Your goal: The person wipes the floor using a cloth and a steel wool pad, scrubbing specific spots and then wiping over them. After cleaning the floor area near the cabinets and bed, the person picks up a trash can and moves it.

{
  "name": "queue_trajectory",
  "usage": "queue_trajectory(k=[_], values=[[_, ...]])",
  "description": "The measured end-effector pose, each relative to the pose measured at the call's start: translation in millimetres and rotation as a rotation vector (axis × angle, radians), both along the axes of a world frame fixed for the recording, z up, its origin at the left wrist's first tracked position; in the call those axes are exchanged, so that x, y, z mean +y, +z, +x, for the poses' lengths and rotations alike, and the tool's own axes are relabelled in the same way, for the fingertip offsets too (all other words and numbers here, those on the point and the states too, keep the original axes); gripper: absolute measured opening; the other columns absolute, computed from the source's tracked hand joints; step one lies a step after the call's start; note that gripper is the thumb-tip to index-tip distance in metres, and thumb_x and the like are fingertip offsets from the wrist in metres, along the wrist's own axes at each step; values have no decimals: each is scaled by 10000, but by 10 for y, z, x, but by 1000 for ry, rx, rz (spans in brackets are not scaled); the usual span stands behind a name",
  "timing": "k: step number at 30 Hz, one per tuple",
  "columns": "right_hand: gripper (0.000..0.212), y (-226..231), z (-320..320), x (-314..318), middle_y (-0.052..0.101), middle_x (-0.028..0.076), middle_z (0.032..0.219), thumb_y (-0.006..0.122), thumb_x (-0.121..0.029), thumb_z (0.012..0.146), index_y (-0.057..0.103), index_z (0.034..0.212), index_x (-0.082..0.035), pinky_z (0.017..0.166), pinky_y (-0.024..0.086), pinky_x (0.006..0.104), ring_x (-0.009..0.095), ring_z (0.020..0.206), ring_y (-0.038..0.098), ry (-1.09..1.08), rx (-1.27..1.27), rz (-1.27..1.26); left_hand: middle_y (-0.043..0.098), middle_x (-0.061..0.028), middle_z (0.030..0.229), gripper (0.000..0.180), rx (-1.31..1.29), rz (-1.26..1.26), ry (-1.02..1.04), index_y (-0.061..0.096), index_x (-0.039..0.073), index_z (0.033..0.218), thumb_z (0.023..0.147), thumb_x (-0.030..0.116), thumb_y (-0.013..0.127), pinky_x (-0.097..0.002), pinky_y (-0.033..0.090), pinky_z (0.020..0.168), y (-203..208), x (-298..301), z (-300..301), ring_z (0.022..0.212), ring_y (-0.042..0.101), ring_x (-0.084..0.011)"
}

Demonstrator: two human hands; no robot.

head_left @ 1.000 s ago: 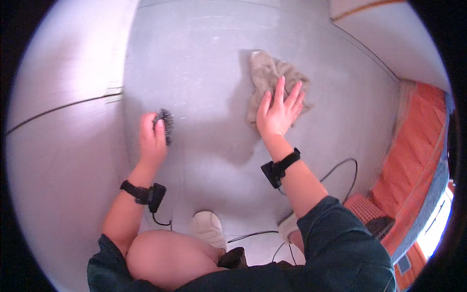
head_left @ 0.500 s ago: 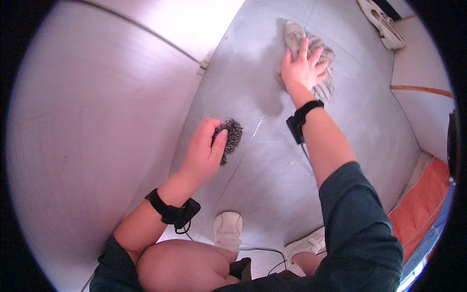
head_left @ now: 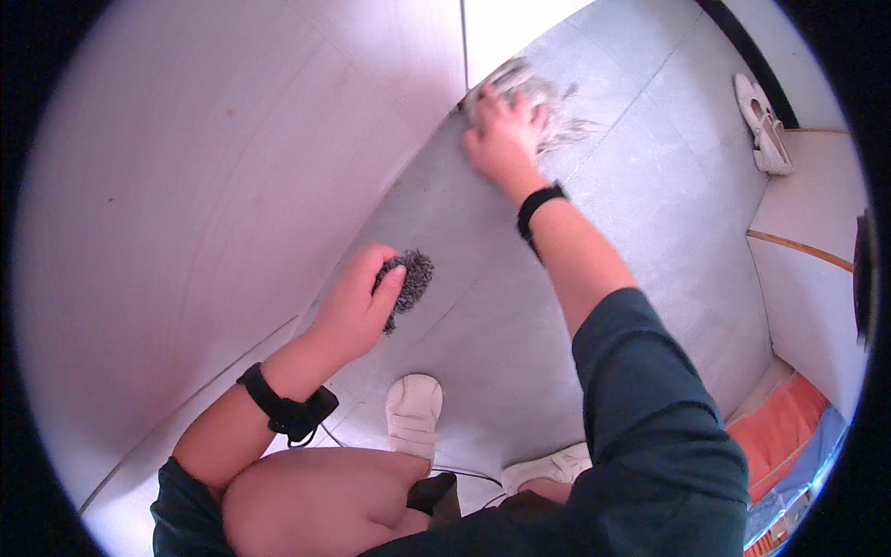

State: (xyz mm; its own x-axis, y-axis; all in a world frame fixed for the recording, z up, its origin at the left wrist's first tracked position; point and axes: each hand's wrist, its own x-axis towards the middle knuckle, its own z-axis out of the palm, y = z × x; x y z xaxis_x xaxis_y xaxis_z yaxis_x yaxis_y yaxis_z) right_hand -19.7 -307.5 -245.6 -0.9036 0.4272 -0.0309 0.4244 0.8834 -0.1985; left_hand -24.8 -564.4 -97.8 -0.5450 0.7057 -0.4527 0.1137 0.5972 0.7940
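My left hand (head_left: pixel 355 302) is closed around a dark grey wire scouring pad (head_left: pixel 413 277), held over the floor near the left panel. Farther ahead, a damp-looking grey-beige rag (head_left: pixel 554 123) with stringy edges lies bunched on the floor by the panel's corner. My right hand (head_left: pixel 506 135) presses down on the rag, its fingers bent over the cloth and blurred by motion. Part of the rag is hidden under the hand.
A tall pale panel (head_left: pixel 232 167) rises along the left of the grey floor (head_left: pixel 520 325). A white shoe (head_left: pixel 764 125) lies at the far right by a pale board. An orange fabric item (head_left: pixel 775 436) is at the lower right. My own white shoes (head_left: pixel 415 408) and a thin cable are below.
My right hand has swept the rag leftward to the panel's corner, its fingers now more bent. The view has shifted. My left hand still holds the scouring pad.
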Motion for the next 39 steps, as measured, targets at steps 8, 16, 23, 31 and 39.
queue_trajectory(k=[8, 16, 23, 31, 39], values=[[504, 35, 729, -1611, 489, 35, 1300, 608, -283, 696, 577, 1183, -155, 1037, 121, 653, 349, 1248, 349, 358, 175, -834, 522, -172, 901, 143, 149, 252, -126, 484, -17, 966, 896, 108, 478, -360, 425, 765, 274, 359, -124, 833, 525, -320], [434, 360, 1172, -1887, 498, -32, 1279, 638, -266, 660, 627, 1090, -214, 1061, 159, 622, 285, 1290, 335, 781, -60, -572, 522, -172, 939, 166, 330, 218, -215, 498, -10, 1019, 879, 78, 483, -390, 433, 777, 257, 285, -139, 880, 525, -354], [438, 559, 2383, -638, 477, -55, 1301, 666, -232, 570, 657, 1007, -213, 1077, 146, 620, 317, 1279, 333, 393, 29, -332, 536, -145, 975, 356, 625, -10, -549, 536, 92, 1149, 804, 12, 508, -402, 465, 740, 65, 575, -265, 891, 545, -320], [528, 636, 2813, -81, 498, 1, 1296, 617, -206, 563, 622, 1090, -162, 1056, 206, 599, 406, 1153, 416, -299, 146, -77, 530, -146, 1071, 309, 943, -50, -562, 557, 114, 1137, 845, 90, 461, -424, 467, 803, -623, 2301, -545, 970, 536, -318], [599, 526, 2835, -28, 496, -21, 1296, 647, -233, 517, 612, 1113, -180, 1056, 226, 585, 372, 1193, 412, -284, 200, -133, 580, -154, 1054, 318, 1570, -277, -972, 546, 49, 1132, 839, 80, 426, -415, 433, 897, -1033, 3900, -1418, 998, 539, -330]])
